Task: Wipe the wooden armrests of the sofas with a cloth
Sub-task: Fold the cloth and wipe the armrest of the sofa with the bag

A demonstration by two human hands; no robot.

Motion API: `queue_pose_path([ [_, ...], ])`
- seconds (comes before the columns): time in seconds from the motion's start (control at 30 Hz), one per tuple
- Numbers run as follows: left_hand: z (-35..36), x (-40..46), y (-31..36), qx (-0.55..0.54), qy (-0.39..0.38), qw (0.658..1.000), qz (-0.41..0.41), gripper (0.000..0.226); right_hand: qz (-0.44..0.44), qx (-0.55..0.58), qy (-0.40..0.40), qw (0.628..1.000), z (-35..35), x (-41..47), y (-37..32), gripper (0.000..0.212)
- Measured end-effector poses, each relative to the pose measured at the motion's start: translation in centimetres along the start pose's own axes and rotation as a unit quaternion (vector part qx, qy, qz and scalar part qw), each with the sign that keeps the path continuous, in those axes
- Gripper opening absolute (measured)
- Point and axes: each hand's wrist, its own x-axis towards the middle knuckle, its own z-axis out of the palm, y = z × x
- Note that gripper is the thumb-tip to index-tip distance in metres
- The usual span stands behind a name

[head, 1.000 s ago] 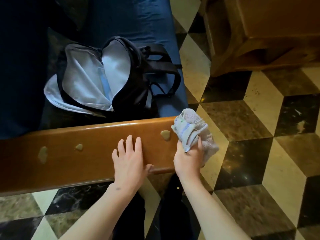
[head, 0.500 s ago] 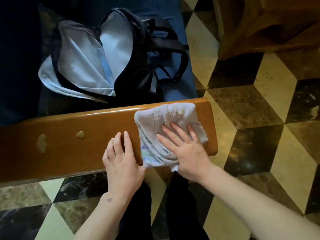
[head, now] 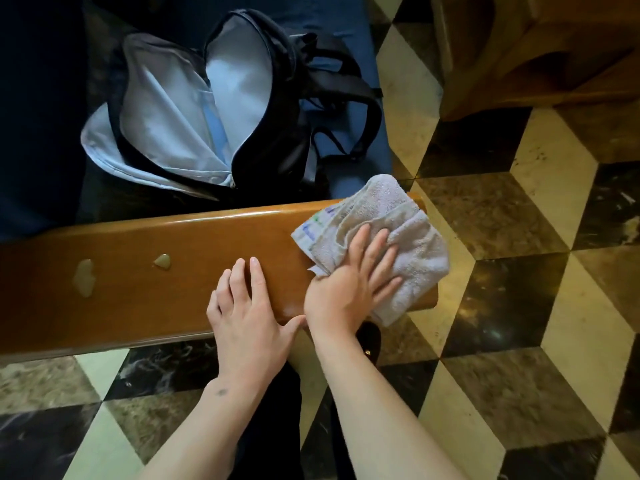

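**Steadily wiping: pale towel working the end of a sofa's wooden armrest**

Steadily, a person is pressing a pale grey terry cloth (head: 388, 237) against the rounded end of a glossy honey-brown wooden armrest (head: 156, 271), the cloth lying partly over the armrest's far corner and hanging past its near edge. The right hand (head: 349, 289) is lying flat on the cloth with its fingers (head: 377, 247) straight and spread, pushing rather than gripping. The left hand (head: 249, 313) is resting open on the bare wood just beside it, fingers straight, apparently bracing.

Two small pale puddles (head: 85, 277) are sitting on the armrest well to the left, not yet reached. Doing this step well probably means keeping the palm flat, drawing the cloth along the grain toward those puddles, and lifting the bracing hand out of the path so that no strip is being missed.

An open black backpack with a light grey lining (head: 207, 109) is lying on the dark blue sofa seat (head: 349, 39) behind the armrest. A marble floor of cream, brown and black diamonds (head: 519, 271) is spreading out below.
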Motion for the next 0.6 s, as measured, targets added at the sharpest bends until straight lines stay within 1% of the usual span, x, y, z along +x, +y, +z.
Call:
queue_pose_path([
  [0.03, 0.1, 0.0, -0.1, 0.0, 0.002, 1.0, 0.001, 0.115, -0.031, -0.013, -0.006, 0.999, 0.2, -0.2, 0.3, 0.11],
  [0.1, 0.1, 0.0, -0.3, -0.003, -0.002, 1.0, 0.001, 0.116, -0.142, -0.058, -0.038, 0.987, -0.3, -0.2, 2.4, 0.112],
  [0.17, 0.2, -0.1, -0.4, -0.012, 0.001, 1.0, 0.003, 0.114, -0.282, -0.087, -0.06, 0.954, -1.2, 0.0, 5.3, 0.109],
  [0.23, 0.2, -0.1, -0.3, -0.015, -0.001, 1.0, 0.0, 0.111, -0.389, -0.093, -0.088, 0.912, -2.3, 1.0, 7.4, 0.098],
  [0.3, 0.2, -0.2, -0.4, -0.016, -0.004, 1.0, 0.001, 0.11, -0.478, -0.108, -0.125, 0.863, -3.5, 2.9, 9.2, 0.087],
  [0.33, 0.2, -0.2, -0.4, -0.016, -0.001, 1.0, 0.002, 0.11, -0.528, -0.129, -0.143, 0.827, -4.3, 4.3, 10.2, 0.082],
  [0.4, 0.2, -0.1, -0.5, -0.013, -0.001, 1.0, 0.0, 0.112, -0.619, -0.182, -0.179, 0.743, -5.9, 7.3, 12.2, 0.073],
  [0.43, 0.2, -0.1, -0.5, -0.014, -0.002, 1.0, -0.002, 0.113, -0.645, -0.202, -0.196, 0.71, -6.7, 8.6, 12.8, 0.071],
  [0.47, 0.3, 0.0, -0.5, -0.016, 0.0, 1.0, -0.003, 0.114, -0.657, -0.215, -0.203, 0.693, -7.1, 9.5, 13.1, 0.07],
  [0.5, 0.3, 0.0, -0.4, -0.018, 0.004, 1.0, -0.005, 0.114, -0.66, -0.221, -0.198, 0.69, -7.2, 9.9, 12.8, 0.07],
  [0.53, 0.4, 0.0, -0.3, -0.018, 0.005, 1.0, -0.006, 0.115, -0.655, -0.22, -0.183, 0.699, -6.9, 9.9, 12.1, 0.07],
  [0.57, 0.5, 0.1, -0.2, -0.016, 0.004, 1.0, -0.006, 0.114, -0.641, -0.215, -0.161, 0.719, -6.3, 9.4, 11.1, 0.072],
  [0.6, 0.6, 0.0, -0.2, -0.014, 0.006, 1.0, -0.004, 0.114, -0.615, -0.207, -0.144, 0.748, -5.6, 8.7, 9.9, 0.077],
])
